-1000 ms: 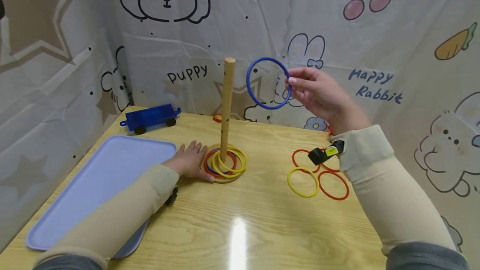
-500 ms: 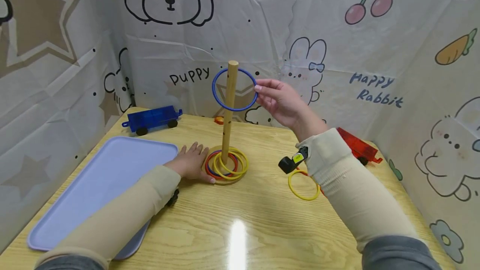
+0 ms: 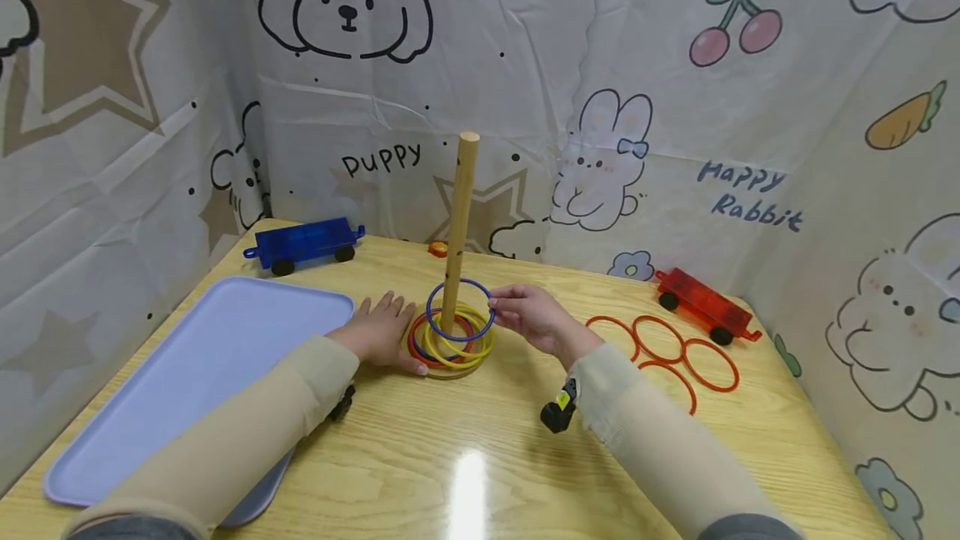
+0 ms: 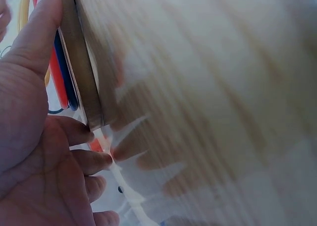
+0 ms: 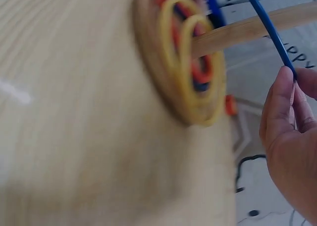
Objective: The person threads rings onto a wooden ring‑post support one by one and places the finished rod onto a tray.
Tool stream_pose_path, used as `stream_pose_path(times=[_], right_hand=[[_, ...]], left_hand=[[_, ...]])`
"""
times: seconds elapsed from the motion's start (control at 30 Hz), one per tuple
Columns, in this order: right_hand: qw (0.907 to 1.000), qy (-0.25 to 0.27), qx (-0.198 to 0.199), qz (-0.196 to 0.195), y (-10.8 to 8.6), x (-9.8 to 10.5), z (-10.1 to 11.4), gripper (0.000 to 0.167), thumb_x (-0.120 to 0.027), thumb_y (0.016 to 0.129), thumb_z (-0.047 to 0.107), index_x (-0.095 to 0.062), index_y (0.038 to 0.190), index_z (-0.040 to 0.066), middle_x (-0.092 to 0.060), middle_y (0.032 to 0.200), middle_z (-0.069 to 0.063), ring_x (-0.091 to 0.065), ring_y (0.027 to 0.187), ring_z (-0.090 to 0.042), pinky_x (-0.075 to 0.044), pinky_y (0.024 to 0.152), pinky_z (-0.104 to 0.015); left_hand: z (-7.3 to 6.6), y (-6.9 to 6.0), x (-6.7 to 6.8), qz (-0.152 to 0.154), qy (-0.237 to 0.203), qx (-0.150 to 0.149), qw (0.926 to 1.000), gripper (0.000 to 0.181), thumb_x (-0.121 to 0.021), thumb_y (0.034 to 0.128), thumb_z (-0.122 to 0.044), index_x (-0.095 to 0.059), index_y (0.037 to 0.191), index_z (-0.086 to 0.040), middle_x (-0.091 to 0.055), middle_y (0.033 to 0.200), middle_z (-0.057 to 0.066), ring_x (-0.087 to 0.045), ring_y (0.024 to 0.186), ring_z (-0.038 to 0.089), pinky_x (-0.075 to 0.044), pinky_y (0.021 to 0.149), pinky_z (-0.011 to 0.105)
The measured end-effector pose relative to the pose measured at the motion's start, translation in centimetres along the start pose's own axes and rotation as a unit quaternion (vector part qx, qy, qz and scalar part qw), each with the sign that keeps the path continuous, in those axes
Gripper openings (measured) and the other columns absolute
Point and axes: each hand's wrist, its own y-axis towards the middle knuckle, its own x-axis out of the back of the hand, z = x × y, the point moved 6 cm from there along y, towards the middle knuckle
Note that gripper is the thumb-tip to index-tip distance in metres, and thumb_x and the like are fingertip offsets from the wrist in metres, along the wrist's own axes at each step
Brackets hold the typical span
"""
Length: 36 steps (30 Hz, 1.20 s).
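And here's the right hand (image 3: 528, 319), thumb and fingertips pinching the blue ring (image 5: 272, 28) by its right rim, the ring low around the wooden peg (image 3: 459, 223) and just above the pile. That rim hold looks deliberate: it leaves the middle open for the peg and the fingers out to one side. Over on the other flank, the left hand (image 3: 382, 333) has its fingers spread and thumb out along the left edge of the round base (image 4: 81, 62), probably to steady it. So, hands apart, peg between them! Down at the foot, two yellow rings (image 5: 185, 72) lie askew over red and blue ones, one leaning up, so the landing there looks uneven. Four red rings (image 3: 683, 350) wait in a cluster towards the right edge of the counter (image 3: 405, 457), partly behind the right sleeve. The lilac tray (image 3: 225, 357) crowds the left edge, its far corner right beside the left wrist; the blue wagon (image 3: 303, 244) holds the back left corner, the red wagon (image 3: 705, 300) the back right. Best room? Straight up along the peg, and forward between tray and right forearm, with the near edge out of view.
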Motion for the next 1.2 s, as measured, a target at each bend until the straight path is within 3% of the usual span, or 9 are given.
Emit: stream_pose_path(times=[0.2,0.37,0.47,0.63,0.83,0.97,1.1,1.2], right_hand=[[0.9993,-0.031,-0.02,-0.004,0.1,0.5,-2.4,0.031,-0.054,0.104,-0.005,-0.052,0.131,-0.02,-0.065,0.101,-0.011,-0.064,0.076,-0.008,-0.056,0.076,-0.02],[0.998,-0.06,-0.019,0.001,0.2,0.9,-2.8,0.029,-0.054,0.104,-0.003,-0.055,0.129,-0.019,-0.066,0.104,-0.011,-0.065,0.081,-0.009,-0.057,0.082,-0.023],[0.9968,-0.078,-0.015,-0.007,-0.5,2.0,-2.8,0.034,-0.051,0.106,-0.001,-0.052,0.135,-0.019,-0.065,0.118,-0.02,-0.066,0.091,-0.013,-0.057,0.087,-0.026],[0.9953,-0.087,-0.009,-0.042,-3.1,6.4,-2.8,0.042,-0.048,0.109,0.005,-0.044,0.144,-0.019,-0.057,0.133,-0.029,-0.066,0.104,-0.019,-0.057,0.089,-0.028],[0.9928,-0.048,-0.012,-0.109,-7.4,13.6,-2.8,0.048,-0.054,0.108,0.009,-0.039,0.145,-0.018,-0.068,0.11,-0.006,-0.069,0.096,-0.011,-0.057,0.088,-0.025],[0.988,-0.05,-0.025,-0.144,-10.3,17.7,-3.4,0.05,-0.056,0.108,0.01,-0.037,0.146,-0.017,-0.069,0.103,0.001,-0.07,0.094,-0.01,-0.057,0.089,-0.028],[0.9832,-0.074,-0.049,-0.159,-12.1,20.1,-4.7,0.048,-0.057,0.107,0.011,-0.04,0.144,-0.017,-0.068,0.103,0.0,-0.069,0.089,-0.009,-0.058,0.085,-0.026],[0.9785,-0.106,-0.062,-0.166,-12.5,20.7,-5.8,0.042,-0.058,0.107,0.011,-0.048,0.137,-0.017,-0.068,0.099,-0.001,-0.068,0.084,-0.008,-0.059,0.079,-0.023]], left_hand=[[-0.3,-0.4,0.1,0.004,-0.003,0.001,1.0,0.116,-0.076,0.0834,-0.067,-0.028,0.16,0.005,-0.024,0.163,0.032,-0.013,0.153,0.048,-0.011,0.12,0.066],[-0.2,-0.1,0.3,0.001,-0.004,0.004,1.0,0.116,-0.077,0.0834,-0.066,-0.028,0.161,0.005,-0.024,0.164,0.032,-0.013,0.154,0.048,-0.011,0.12,0.066],[-0.3,0.1,0.0,0.005,-0.001,0.0,1.0,0.116,-0.076,0.083,-0.068,-0.028,0.161,0.005,-0.024,0.163,0.032,-0.013,0.154,0.048,-0.011,0.12,0.066],[-0.1,0.3,-0.3,0.004,-0.007,0.001,1.0,0.118,-0.077,0.0816,-0.068,-0.029,0.161,0.004,-0.024,0.163,0.032,-0.013,0.154,0.048,-0.01,0.12,0.066],[0.2,0.2,-0.5,0.004,-0.007,0.004,1.0,0.117,-0.077,0.0823,-0.067,-0.028,0.161,0.005,-0.023,0.164,0.032,-0.012,0.154,0.048,-0.009,0.12,0.067],[0.0,0.1,-0.4,0.007,-0.01,0.0,0.9999,0.118,-0.076,0.0831,-0.067,-0.026,0.161,0.005,-0.022,0.164,0.031,-0.011,0.154,0.048,-0.008,0.12,0.067],[-0.1,0.0,-0.3,0.011,-0.014,0.0,0.9998,0.118,-0.076,0.0834,-0.067,-0.025,0.161,0.005,-0.02,0.165,0.031,-0.01,0.154,0.048,-0.008,0.12,0.066],[-0.1,-0.1,-0.3,0.013,-0.011,0.001,0.9999,0.118,-0.076,0.0836,-0.067,-0.024,0.161,0.005,-0.02,0.165,0.031,-0.01,0.154,0.048,-0.008,0.12,0.067]])
